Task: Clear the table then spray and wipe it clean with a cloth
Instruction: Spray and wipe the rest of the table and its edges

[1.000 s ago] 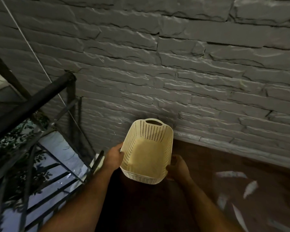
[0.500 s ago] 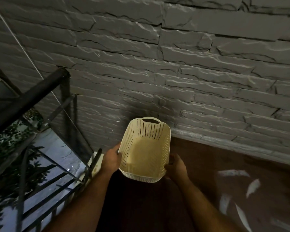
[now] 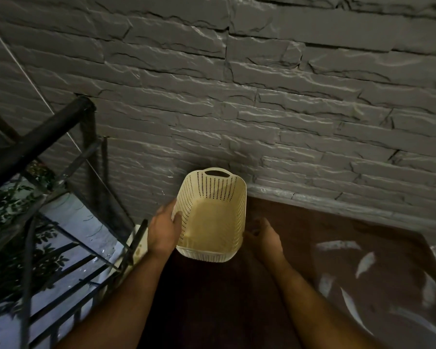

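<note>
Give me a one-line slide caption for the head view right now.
Both hands, left hand and right hand, flank an empty cream perforated basket beside a grey stone wall.

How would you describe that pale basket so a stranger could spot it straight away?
Start at the grey stone-look wall and follow it down to the dark brown surface at its foot. There, between the left hand and right hand, is the basket. It is the only cream, perforated plastic thing, empty, with a handle slot at its far end.
</note>
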Tool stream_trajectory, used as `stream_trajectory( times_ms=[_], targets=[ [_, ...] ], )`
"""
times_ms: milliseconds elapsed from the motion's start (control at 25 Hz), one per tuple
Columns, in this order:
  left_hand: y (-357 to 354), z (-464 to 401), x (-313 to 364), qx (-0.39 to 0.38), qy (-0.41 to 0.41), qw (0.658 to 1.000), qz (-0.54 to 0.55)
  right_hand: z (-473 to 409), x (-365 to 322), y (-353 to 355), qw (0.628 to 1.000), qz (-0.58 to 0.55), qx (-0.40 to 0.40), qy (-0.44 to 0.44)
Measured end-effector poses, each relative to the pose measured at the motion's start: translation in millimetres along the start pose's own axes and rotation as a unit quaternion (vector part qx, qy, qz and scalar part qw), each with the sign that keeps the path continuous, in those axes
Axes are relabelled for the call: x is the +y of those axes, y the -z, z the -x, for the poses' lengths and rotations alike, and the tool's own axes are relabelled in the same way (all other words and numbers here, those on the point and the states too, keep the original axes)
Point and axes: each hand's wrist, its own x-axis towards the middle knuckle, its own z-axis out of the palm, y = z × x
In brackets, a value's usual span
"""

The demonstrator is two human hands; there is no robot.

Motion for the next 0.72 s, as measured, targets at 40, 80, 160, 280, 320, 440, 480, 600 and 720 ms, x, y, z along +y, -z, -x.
stream_trajectory(
  times_ms=[40, 80, 160, 280, 320, 440, 480, 600, 720],
  targets=[
    [-0.2, 7.3, 11.1, 0.028, -0.035, 0.999, 0.001, 5.6, 1.9, 6.2, 1.000, 0.018, 0.012, 0.023],
    [-1.3, 13.9, 22.4, 0.047, -0.078, 0.996, 0.006, 11.2, 2.5, 12.9, 0.998, 0.036, 0.021, 0.043],
    [-8.9, 31.0, 44.9, 0.053, -0.166, 0.984, 0.021, 22.6, 6.3, 30.6, 0.995, 0.064, 0.033, 0.068],
    [-31.0, 59.8, 80.5, 0.043, -0.231, 0.971, 0.043, 37.9, 13.6, 70.1, 0.989, 0.099, 0.055, 0.095],
    [-40.2, 72.0, 94.1, 0.034, -0.240, 0.969, 0.052, 43.3, 17.7, 86.8, 0.988, 0.107, 0.061, 0.098],
    [-66.8, 113.7, 135.4, -0.009, -0.264, 0.963, 0.056, 60.4, 39.5, 142.3, 0.984, 0.133, 0.079, 0.085],
    [-75.1, 125.0, 146.7, -0.025, -0.267, 0.962, 0.054, 66.0, 48.5, 160.3, 0.983, 0.141, 0.084, 0.082],
    [-99.9, 163.4, 184.5, -0.063, -0.283, 0.955, 0.055, 87.2, 86.7, 216.8, 0.980, 0.155, 0.098, 0.079],
    [-129.4, 215.2, 225.9, -0.112, -0.290, 0.950, 0.043, 114.4, 138.6, 277.5, 0.979, 0.172, 0.087, 0.064]
  ],
)
